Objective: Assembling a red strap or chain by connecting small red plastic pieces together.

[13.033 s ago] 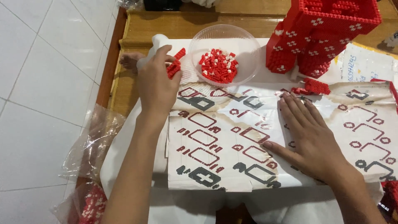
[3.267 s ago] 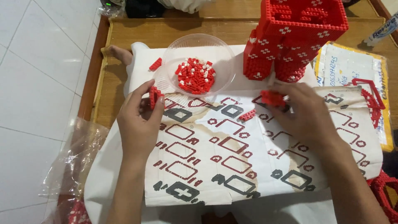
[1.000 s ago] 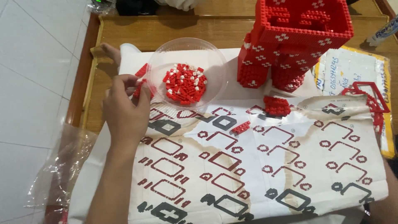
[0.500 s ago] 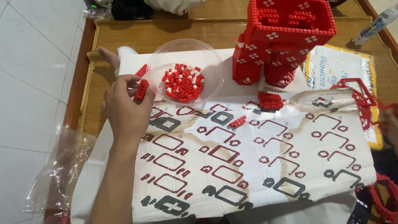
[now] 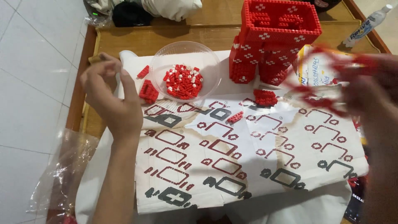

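Note:
My left hand [image 5: 110, 95] hovers over the left edge of the sheet with its fingers loosely apart and nothing in them. Just to its right a red brick block [image 5: 148, 91] lies on the paper beside a clear plastic bowl [image 5: 166, 54] of small red and white bricks [image 5: 183, 81]. My right hand [image 5: 371, 89] is blurred at the right edge and grips a thin red brick frame [image 5: 321, 79] in the air. A tall red brick structure [image 5: 275, 37] stands at the back. Two small red assemblies [image 5: 265, 97] [image 5: 235, 117] lie on the printed instruction sheet [image 5: 248, 161].
Another small red piece [image 5: 143, 71] lies left of the bowl. A crumpled clear plastic bag [image 5: 62, 166] hangs off the table's left edge. A bottle [image 5: 369, 25] lies at the back right, a booklet [image 5: 313, 66] under the frame, and dark and white cloth [image 5: 145, 10] at the back.
My left hand let go of the red block, which now lies by the bowl, and drew back left. My right hand came in from the right holding the red frame.

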